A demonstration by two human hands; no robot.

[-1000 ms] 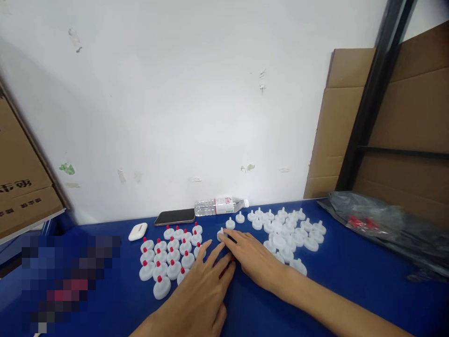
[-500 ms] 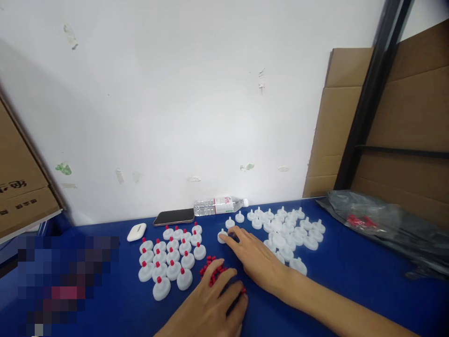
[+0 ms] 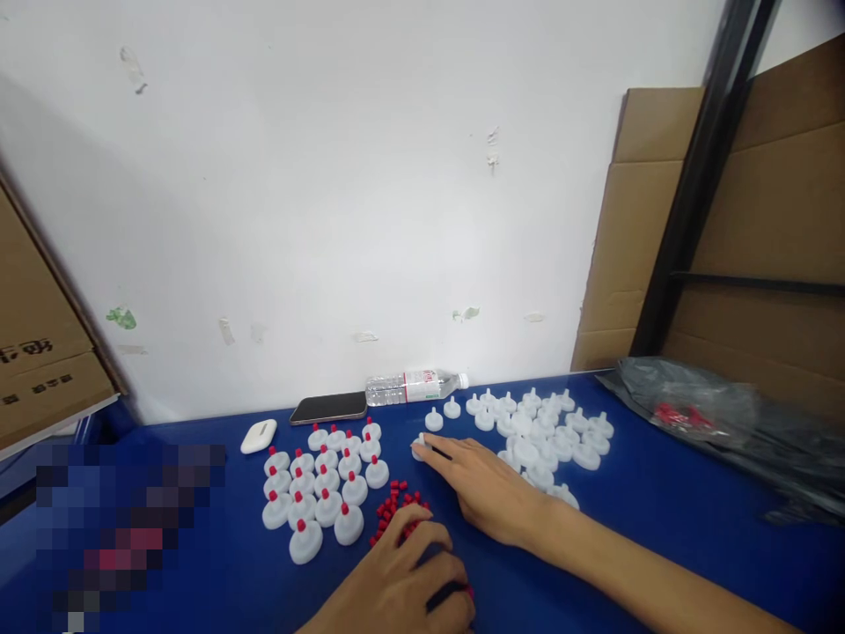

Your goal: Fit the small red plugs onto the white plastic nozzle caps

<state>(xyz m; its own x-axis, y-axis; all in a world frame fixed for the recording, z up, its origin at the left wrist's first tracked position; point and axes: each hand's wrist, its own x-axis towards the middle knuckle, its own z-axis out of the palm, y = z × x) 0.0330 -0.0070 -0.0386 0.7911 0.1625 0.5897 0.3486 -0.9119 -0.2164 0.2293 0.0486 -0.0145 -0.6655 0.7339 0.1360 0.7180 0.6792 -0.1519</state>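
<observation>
My right hand point(image 3: 488, 480) reaches across from the right, its thumb and forefinger closed on a white spouted cap point(image 3: 418, 451) standing on the blue table. Nearer the front, my left hand point(image 3: 402, 572) lies palm down over a pile of small red tips point(image 3: 394, 504); its fingers are bent and apart, and the fingertips' undersides are hidden. To the left stand rows of white caps with red tips point(image 3: 327, 507). Bare white spouted caps point(image 3: 525, 451) crowd together at the right, partly behind my right forearm. Two more bare caps point(image 3: 434, 419) stand beyond my right fingers.
Along the wall lie a water bottle point(image 3: 415, 387) on its side, a phone point(image 3: 328, 407) and a white case point(image 3: 259, 436). A grey plastic bag point(image 3: 693, 431) with red pieces rests at the right. Cardboard point(image 3: 627, 238) leans behind it. The lower left is pixelated.
My left hand has drawn slightly toward me and right, its fingers more bent, uncovering more red tips. My right hand stays at the same white cap, its fingers shifted slightly.
</observation>
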